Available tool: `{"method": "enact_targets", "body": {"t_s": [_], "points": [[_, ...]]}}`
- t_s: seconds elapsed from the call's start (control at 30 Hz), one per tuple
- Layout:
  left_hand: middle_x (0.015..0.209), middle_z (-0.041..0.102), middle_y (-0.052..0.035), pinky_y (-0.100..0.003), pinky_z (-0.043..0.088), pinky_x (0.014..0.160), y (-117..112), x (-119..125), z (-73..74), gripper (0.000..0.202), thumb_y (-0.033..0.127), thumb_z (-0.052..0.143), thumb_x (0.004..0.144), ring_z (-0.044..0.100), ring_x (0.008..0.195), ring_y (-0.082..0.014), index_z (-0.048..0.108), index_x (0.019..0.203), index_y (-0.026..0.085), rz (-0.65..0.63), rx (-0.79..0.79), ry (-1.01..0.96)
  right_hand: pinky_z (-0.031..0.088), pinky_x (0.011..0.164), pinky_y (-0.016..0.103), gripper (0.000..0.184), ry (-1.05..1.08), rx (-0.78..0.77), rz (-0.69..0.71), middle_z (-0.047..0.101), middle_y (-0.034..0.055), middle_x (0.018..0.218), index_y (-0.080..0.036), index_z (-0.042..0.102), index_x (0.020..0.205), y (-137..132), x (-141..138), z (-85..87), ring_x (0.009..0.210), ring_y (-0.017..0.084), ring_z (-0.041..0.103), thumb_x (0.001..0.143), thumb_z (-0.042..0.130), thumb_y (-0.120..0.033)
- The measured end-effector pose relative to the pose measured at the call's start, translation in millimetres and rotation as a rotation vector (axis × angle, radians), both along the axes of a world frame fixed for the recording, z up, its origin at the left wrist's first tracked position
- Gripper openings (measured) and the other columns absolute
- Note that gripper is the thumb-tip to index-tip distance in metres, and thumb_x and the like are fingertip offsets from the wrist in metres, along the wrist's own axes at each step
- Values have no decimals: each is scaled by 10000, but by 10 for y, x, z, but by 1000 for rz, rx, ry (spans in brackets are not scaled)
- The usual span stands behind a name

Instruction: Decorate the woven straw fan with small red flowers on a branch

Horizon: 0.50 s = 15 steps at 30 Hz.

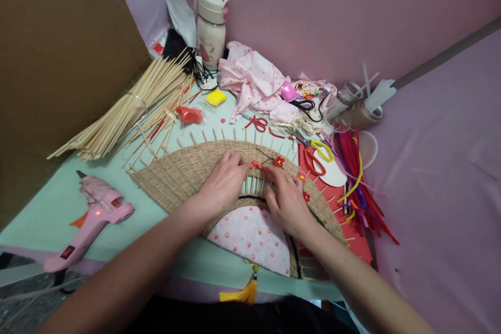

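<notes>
A woven straw fan (176, 173) with thin wooden sticks along its curved edge lies on the table. Small red clay pieces (256, 165) sit on its upper middle, between my hands. My left hand (227, 181) is closed, its fingertips at the left side of these pieces. From the right, the fingertips of my right hand (288, 195) touch them, with the thumb held apart. Right of them, a red flower (279, 162) with a yellow centre and two more like it follow the fan's curve. Floral fabric (250, 232) covers the fan's inner half-circle; a yellow tassel (246, 292) hangs below.
A pink glue gun (97, 209) lies at left, before a bundle of wooden sticks (121, 115). Behind are a bottle (211, 31), yellow clay (215, 97), red clay (190, 115) and pink cloth (254, 75). Scissors (323, 148) and pipe cleaners (354, 177) lie at right.
</notes>
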State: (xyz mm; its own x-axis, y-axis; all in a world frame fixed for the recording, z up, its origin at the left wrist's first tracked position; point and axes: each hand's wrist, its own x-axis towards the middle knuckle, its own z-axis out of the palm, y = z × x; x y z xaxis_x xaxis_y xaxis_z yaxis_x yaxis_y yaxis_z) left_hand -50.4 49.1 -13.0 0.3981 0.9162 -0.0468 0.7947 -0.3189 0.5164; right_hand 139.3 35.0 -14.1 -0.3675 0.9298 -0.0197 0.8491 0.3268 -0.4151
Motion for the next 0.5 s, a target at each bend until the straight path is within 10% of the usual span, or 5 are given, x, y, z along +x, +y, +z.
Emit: {"method": "enact_targets", "body": {"t_s": [0.5], "points": [[1117, 494, -116, -370, 413, 937, -32, -3, 25, 431, 84, 338, 900, 425, 1056, -240, 564, 1259, 159, -4, -19, 56, 304, 1021, 478, 442, 20, 24, -1, 583, 148, 1331, -158, 481, 1308, 12, 17, 58, 1232, 272, 514, 877, 395, -192]]}}
